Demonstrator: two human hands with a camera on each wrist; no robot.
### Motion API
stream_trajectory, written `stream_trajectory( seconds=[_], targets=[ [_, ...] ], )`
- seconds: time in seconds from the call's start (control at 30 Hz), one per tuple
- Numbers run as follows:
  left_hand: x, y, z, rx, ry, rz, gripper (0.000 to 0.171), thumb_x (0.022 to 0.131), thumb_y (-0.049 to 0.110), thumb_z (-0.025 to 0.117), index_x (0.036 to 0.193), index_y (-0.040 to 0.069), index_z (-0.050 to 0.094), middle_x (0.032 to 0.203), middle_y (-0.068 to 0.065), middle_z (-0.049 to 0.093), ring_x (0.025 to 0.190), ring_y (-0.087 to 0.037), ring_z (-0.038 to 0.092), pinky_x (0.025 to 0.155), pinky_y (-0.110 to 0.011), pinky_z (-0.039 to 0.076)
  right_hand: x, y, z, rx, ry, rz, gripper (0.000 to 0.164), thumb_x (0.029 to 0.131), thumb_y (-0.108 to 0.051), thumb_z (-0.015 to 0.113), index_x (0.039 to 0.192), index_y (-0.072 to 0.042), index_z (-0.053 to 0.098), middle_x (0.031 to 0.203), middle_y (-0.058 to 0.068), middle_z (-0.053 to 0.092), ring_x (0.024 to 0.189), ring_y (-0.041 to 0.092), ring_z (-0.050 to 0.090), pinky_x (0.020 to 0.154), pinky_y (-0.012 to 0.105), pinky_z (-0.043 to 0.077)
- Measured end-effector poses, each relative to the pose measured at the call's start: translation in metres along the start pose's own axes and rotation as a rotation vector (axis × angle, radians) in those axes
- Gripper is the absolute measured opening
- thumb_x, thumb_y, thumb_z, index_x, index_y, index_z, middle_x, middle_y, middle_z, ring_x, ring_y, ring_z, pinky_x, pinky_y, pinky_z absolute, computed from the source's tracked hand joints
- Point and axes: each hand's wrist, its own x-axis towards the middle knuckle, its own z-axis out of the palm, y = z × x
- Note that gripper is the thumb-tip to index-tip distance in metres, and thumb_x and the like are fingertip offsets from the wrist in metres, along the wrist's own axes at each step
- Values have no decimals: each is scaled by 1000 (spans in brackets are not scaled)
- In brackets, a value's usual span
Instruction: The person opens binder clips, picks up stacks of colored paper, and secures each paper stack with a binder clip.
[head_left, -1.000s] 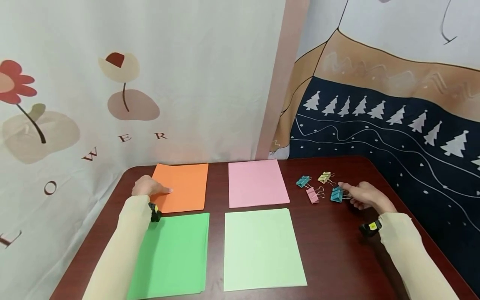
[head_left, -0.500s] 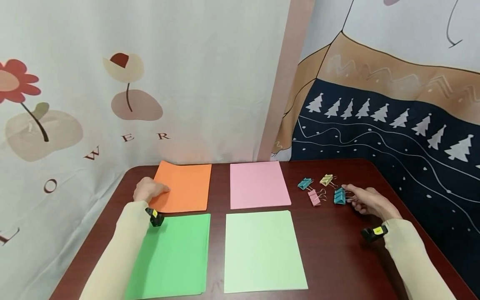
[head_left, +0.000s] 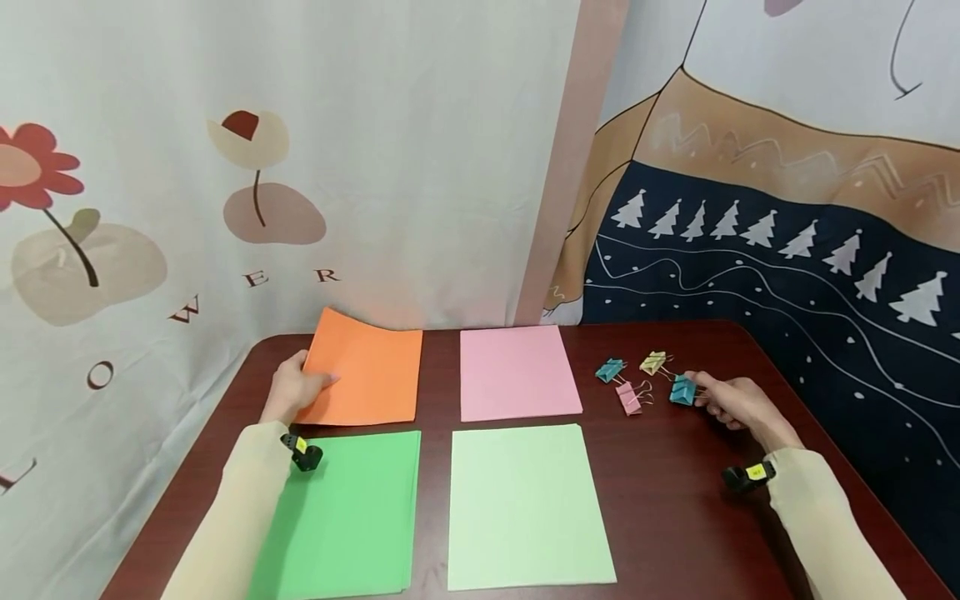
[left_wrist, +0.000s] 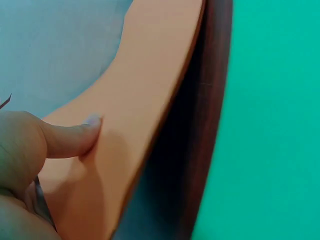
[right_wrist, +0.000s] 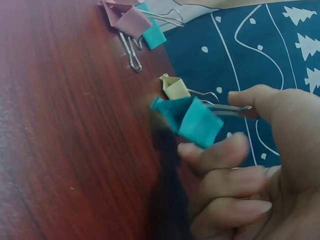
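My left hand [head_left: 291, 390] grips the left edge of a stack of orange paper [head_left: 375, 371], thumb on top and fingers hidden beneath. That side is raised and bends upward; in the left wrist view a dark gap shows under the orange paper [left_wrist: 145, 65]. On the right, my right hand [head_left: 742, 406] holds a teal binder clip [head_left: 682, 390] by its wire handles. In the right wrist view the thumb lies at the handles of this teal clip [right_wrist: 200, 122], the other fingers curl below, and its wide side tilts over the table.
Pink paper [head_left: 517, 371], pale green paper [head_left: 528, 508] and bright green paper [head_left: 341, 517] lie on the dark red table [head_left: 675, 517]. Beside the held clip lie a smaller teal clip [head_left: 611, 370], a yellow clip [head_left: 653, 362] and a pink clip [head_left: 629, 398]. Printed curtains hang behind.
The left side of the orange stack has risen and curved as my left fingers went beneath it. My right hand has drawn the teal binder clip slightly up from the table.
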Motion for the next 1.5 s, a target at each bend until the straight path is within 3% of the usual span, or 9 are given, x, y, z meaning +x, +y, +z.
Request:
stream_trajectory(
  seconds=[0.27, 0.6, 0.8, 1.07, 1.27, 1.5],
  targets=[
    [-6, -7, 3, -81, 51, 24, 56, 100, 27, 68, 144, 2, 44, 144, -28, 50, 118, -40, 52, 99, -56, 45, -4, 4, 4, -47, 121, -144, 85, 95, -76, 45, 109, 4, 70, 67, -2, 51, 69, 16, 49, 59, 31, 41],
    [-15, -6, 6, -205, 72, 6, 54, 100, 30, 69, 144, 7, 46, 142, -23, 53, 109, -34, 58, 85, -37, 49, -11, -1, 6, 19, 183, -242, 82, 97, -73, 46, 106, 5, 70, 60, -4, 39, 59, 15, 41, 60, 32, 35],
    [-21, 0, 6, -242, 77, 17, 56, 99, 33, 70, 144, 10, 46, 138, -21, 55, 99, -28, 61, 76, -29, 51, -16, -10, 10, 34, 216, -286, 78, 98, -69, 48, 104, 4, 72, 59, -4, 38, 60, 16, 42, 61, 32, 35],
    [-30, 9, 5, -296, 63, 20, 57, 99, 34, 69, 146, 13, 44, 137, -18, 55, 89, -17, 64, 73, -28, 56, -17, -25, 20, 31, 241, -335, 72, 100, -66, 48, 106, 0, 74, 65, -4, 43, 74, 17, 49, 66, 29, 39],
    [-38, 21, 14, -352, 55, 55, 54, 98, 33, 70, 143, 14, 46, 130, -15, 58, 82, -13, 66, 71, -29, 58, -18, -35, 30, 45, 275, -430, 66, 101, -61, 52, 97, 1, 73, 62, -1, 42, 67, 19, 46, 59, 34, 36],
    [-46, 35, 28, -392, 30, 80, 56, 98, 34, 71, 145, 16, 46, 129, -15, 59, 82, -14, 68, 72, -30, 59, -24, -47, 38, 43, 268, -470, 62, 103, -57, 51, 103, 1, 75, 62, 1, 42, 67, 19, 45, 59, 34, 35]
  ],
)
